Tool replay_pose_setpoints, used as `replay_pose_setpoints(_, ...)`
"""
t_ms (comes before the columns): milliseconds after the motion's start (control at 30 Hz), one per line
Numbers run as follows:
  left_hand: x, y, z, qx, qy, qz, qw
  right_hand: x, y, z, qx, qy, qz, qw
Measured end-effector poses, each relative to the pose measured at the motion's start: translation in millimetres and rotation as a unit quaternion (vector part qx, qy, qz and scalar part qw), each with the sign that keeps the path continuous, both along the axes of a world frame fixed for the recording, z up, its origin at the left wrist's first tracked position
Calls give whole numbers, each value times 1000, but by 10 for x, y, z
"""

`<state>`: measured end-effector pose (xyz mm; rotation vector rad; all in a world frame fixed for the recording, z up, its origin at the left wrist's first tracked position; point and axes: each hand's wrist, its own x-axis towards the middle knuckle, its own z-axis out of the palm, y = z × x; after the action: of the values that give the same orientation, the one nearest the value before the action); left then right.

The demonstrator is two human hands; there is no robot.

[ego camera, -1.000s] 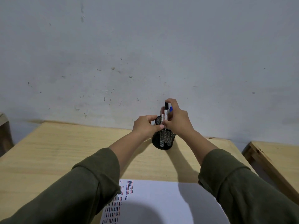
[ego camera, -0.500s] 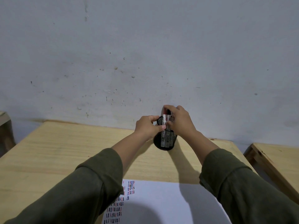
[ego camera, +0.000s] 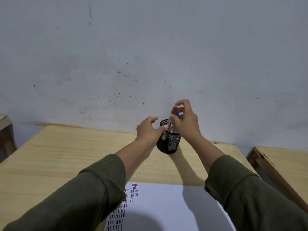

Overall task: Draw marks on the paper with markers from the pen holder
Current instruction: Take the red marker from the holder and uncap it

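A black mesh pen holder [ego camera: 168, 144] stands at the far edge of the wooden table [ego camera: 66, 152], by the wall. My right hand [ego camera: 185, 121] is above it, fingers pinched on a red-capped marker [ego camera: 172, 119] that sticks halfway out of the holder; a blue cap [ego camera: 177, 114] shows beside it. My left hand [ego camera: 148, 130] steadies the holder's left rim with its fingers partly spread. White paper [ego camera: 175, 207] lies near me, with rows of short black, red and blue marks [ego camera: 123, 212] on its left side.
A grey, speckled wall [ego camera: 150, 55] rises right behind the table. A second wooden table [ego camera: 283, 162] stands to the right, across a narrow gap. Part of another piece of furniture [ego camera: 5, 130] shows at the far left.
My right hand has risen, drawing the red-capped marker partway out of the holder. My left hand's fingers have loosened and spread on the rim.
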<state>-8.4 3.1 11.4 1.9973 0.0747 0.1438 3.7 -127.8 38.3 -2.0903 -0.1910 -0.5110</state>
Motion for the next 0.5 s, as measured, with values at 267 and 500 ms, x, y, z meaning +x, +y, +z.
replay_pose_setpoints(267, -195, 29, 607, -190, -88, -2, 978, -337, 8, 597, 219, -51, 44, 973)
replay_pose_setpoints(500, -695, 160, 973, -236, -35, -158, 958, -938, 74, 647, 241, 83, 193, 948)
